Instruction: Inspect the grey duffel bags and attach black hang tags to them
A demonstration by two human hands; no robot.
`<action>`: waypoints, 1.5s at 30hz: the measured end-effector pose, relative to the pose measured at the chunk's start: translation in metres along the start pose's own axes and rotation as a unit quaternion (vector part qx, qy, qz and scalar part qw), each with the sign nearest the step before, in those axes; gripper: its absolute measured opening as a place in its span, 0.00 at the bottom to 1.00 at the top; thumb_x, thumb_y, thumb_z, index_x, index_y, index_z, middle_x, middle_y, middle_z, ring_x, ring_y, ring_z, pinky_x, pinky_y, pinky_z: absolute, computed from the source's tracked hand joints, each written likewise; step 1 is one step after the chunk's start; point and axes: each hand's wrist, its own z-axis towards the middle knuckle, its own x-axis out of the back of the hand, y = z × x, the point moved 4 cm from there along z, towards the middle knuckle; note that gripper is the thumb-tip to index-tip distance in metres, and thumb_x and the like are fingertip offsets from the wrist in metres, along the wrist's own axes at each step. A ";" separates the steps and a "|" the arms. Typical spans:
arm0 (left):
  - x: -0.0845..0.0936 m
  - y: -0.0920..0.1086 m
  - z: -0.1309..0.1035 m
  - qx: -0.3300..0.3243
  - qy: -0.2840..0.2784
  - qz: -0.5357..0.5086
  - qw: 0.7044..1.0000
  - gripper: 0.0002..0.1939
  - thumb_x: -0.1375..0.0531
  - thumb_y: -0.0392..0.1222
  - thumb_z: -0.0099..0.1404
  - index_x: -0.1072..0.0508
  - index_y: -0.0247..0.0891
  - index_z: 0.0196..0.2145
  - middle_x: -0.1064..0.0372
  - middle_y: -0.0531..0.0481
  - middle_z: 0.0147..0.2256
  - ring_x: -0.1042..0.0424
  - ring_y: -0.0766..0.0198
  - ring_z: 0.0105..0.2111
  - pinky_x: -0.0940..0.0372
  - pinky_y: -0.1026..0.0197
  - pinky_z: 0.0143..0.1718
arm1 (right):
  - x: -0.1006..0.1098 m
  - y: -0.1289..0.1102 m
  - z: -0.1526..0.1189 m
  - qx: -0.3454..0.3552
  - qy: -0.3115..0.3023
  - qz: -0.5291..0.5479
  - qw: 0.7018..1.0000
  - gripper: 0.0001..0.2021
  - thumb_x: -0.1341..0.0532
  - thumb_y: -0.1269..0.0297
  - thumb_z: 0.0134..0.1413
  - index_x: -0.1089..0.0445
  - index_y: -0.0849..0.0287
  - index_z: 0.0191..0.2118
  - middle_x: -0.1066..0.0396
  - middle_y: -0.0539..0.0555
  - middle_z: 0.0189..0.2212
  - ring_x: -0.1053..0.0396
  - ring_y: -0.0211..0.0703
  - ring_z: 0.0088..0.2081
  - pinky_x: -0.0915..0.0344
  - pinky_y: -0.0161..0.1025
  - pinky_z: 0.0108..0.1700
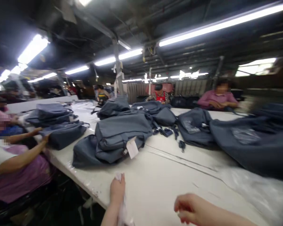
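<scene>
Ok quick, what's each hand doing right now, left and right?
Left hand: closed on a bit of white material, resting on the white table.
Right hand: fingers curled, nothing visible in it, just above the table.

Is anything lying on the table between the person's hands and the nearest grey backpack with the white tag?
Nothing visible does. Bare white table lies between the left hand, which holds a scrap of white material, the right hand, and the grey backpack. Clear plastic sheet lies off to the right.

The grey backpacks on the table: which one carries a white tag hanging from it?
The grey backpack lying nearest the left hand, on the front of the white table. A white tag hangs at its front edge; no such tag shows on the others.
</scene>
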 end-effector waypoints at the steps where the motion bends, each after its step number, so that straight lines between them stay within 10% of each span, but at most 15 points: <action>1: -0.007 0.008 -0.003 -0.007 -0.009 -0.023 1.000 0.23 0.54 0.55 0.67 0.31 0.36 0.28 0.28 0.37 0.28 0.26 0.46 0.37 0.36 0.50 0.42 | 0.006 -0.005 -0.009 -0.015 -0.014 0.022 1.000 0.11 0.41 0.67 0.48 0.25 0.56 0.38 0.22 0.55 0.30 0.23 0.47 0.33 0.30 0.39 0.36; 11: -0.083 0.138 -0.120 -0.077 -0.210 -0.370 0.902 0.25 0.42 0.61 0.59 0.35 0.38 0.43 0.31 0.50 0.30 0.33 0.66 0.25 0.38 0.64 0.27 | 0.040 0.016 -0.053 0.004 0.165 0.032 0.986 0.12 0.41 0.63 0.55 0.28 0.61 0.43 0.24 0.55 0.34 0.29 0.42 0.34 0.35 0.39 0.39; 18: -0.129 0.161 -0.144 0.007 -0.314 -0.473 0.823 0.24 0.37 0.51 0.58 0.35 0.38 0.47 0.27 0.43 0.43 0.27 0.60 0.40 0.33 0.60 0.40 | 0.029 0.068 -0.067 0.028 0.208 0.195 0.958 0.37 0.33 0.54 0.48 0.45 0.55 0.62 0.36 0.61 0.55 0.31 0.34 0.31 0.33 0.36 0.35; 21: -0.151 0.161 -0.165 -0.010 -0.335 -0.408 0.849 0.27 0.36 0.54 0.57 0.35 0.37 0.49 0.26 0.42 0.44 0.26 0.57 0.42 0.32 0.56 0.42 | 0.017 0.072 -0.069 0.035 0.169 0.200 0.964 0.41 0.32 0.57 0.46 0.49 0.56 0.64 0.32 0.60 0.50 0.31 0.37 0.31 0.34 0.36 0.33; 25: -0.167 0.157 -0.173 -0.061 -0.306 -0.289 0.905 0.26 0.37 0.55 0.54 0.29 0.35 0.45 0.25 0.42 0.42 0.26 0.55 0.40 0.32 0.56 0.40 | 0.027 0.083 -0.078 0.041 0.232 0.132 0.963 0.13 0.42 0.64 0.56 0.28 0.59 0.46 0.27 0.53 0.36 0.32 0.41 0.35 0.38 0.37 0.38; 34: -0.138 0.110 -0.115 -0.121 -0.152 -0.094 0.976 0.17 0.45 0.49 0.50 0.25 0.37 0.32 0.28 0.48 0.27 0.30 0.57 0.28 0.34 0.55 0.31 | 0.085 0.134 -0.133 0.016 0.438 0.353 0.827 0.12 0.44 0.54 0.49 0.34 0.59 0.28 0.39 0.46 0.21 0.42 0.36 0.24 0.46 0.34 0.28; 40: -0.148 0.055 -0.117 -0.276 -0.155 0.065 0.946 0.20 0.42 0.49 0.51 0.23 0.37 0.39 0.27 0.40 0.48 0.31 0.48 0.51 0.40 0.45 0.58 | 0.088 0.143 -0.128 -0.049 0.497 0.352 0.791 0.16 0.35 0.62 0.38 0.28 0.59 0.38 0.30 0.54 0.41 0.34 0.42 0.34 0.39 0.35 0.32; 45: -0.161 0.022 -0.133 -0.346 -0.105 0.240 0.901 0.25 0.50 0.41 0.61 0.29 0.46 0.54 0.37 0.45 0.60 0.40 0.47 0.61 0.59 0.30 0.63 | 0.085 0.131 -0.098 -0.041 0.460 0.344 0.818 0.14 0.44 0.69 0.38 0.31 0.58 0.37 0.28 0.50 0.31 0.37 0.37 0.28 0.44 0.32 0.27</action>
